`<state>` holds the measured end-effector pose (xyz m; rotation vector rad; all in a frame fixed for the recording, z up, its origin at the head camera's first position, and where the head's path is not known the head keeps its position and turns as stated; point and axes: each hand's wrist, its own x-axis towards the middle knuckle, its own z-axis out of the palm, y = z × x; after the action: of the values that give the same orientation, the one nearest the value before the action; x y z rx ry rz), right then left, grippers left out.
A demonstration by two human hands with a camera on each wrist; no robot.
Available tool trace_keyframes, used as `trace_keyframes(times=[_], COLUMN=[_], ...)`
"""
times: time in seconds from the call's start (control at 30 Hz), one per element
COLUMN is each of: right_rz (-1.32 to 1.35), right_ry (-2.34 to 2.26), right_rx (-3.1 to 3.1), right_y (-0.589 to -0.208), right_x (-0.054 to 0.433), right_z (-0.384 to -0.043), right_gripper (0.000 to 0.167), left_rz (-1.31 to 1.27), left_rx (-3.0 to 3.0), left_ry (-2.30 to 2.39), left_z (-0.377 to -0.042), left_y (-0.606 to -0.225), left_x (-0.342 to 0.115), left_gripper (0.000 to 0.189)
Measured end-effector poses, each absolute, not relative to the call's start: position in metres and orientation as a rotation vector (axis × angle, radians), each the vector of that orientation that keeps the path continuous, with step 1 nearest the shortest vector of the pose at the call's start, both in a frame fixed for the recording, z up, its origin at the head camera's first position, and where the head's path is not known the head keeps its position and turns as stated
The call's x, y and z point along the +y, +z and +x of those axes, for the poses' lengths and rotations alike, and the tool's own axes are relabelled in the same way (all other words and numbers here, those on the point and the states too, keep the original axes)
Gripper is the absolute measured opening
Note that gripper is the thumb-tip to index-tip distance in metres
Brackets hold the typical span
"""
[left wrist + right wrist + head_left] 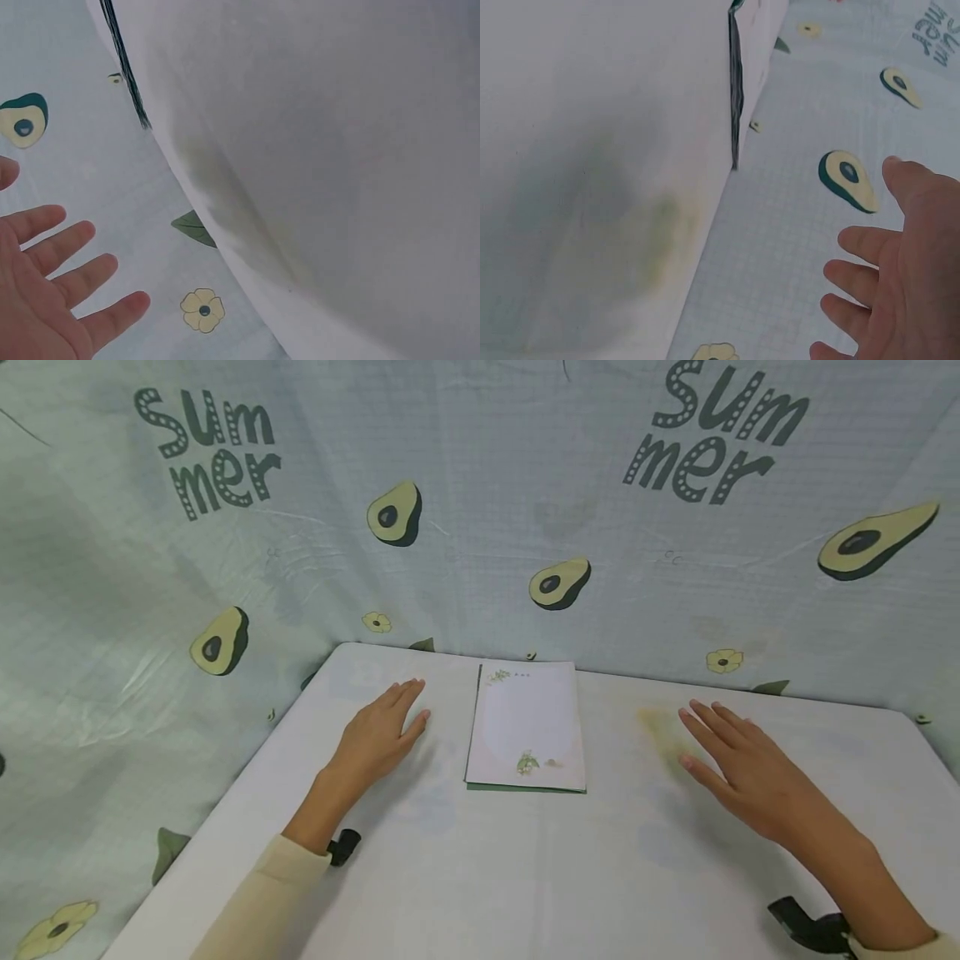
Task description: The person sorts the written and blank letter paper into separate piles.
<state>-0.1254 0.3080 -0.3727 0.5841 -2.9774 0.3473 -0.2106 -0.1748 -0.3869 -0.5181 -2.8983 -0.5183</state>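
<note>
A stack of paper sheets (528,722) lies flat near the far edge of the white table. Its top sheet is pale with small green plant prints, and a green layer shows beneath it. To the left of the stack my left hand (378,731) hovers with fingers extended, holding nothing. My right hand (757,772) is held out farther off on the stack's right side, fingers straight, also with nothing in it. In both wrist views the stack's dark side edge (126,67) appears, apart from the left fingers (75,277) and right fingers (855,281).
The white table (480,877) has a faint yellowish stain (663,731) near the right hand. Behind and to the left hangs a pale curtain (465,443) printed with avocados, flowers and lettering. A black strap (810,927) sits at the right wrist, another black piece (343,847) at the left.
</note>
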Motion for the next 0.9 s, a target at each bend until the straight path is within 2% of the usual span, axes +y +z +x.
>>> trace_keyframes(times=[0.9], right_rz=[0.453], right_ry=[0.621], right_rx=[-3.093], right_y=[-0.368], right_x=[0.258], right_z=[-0.147], right_gripper=[0.075], left_rz=[-0.483], left_rx=[-2.956], left_ry=[-0.858], left_z=[-0.220], left_y=[-0.396], left_x=[-0.170], left_gripper=[0.057])
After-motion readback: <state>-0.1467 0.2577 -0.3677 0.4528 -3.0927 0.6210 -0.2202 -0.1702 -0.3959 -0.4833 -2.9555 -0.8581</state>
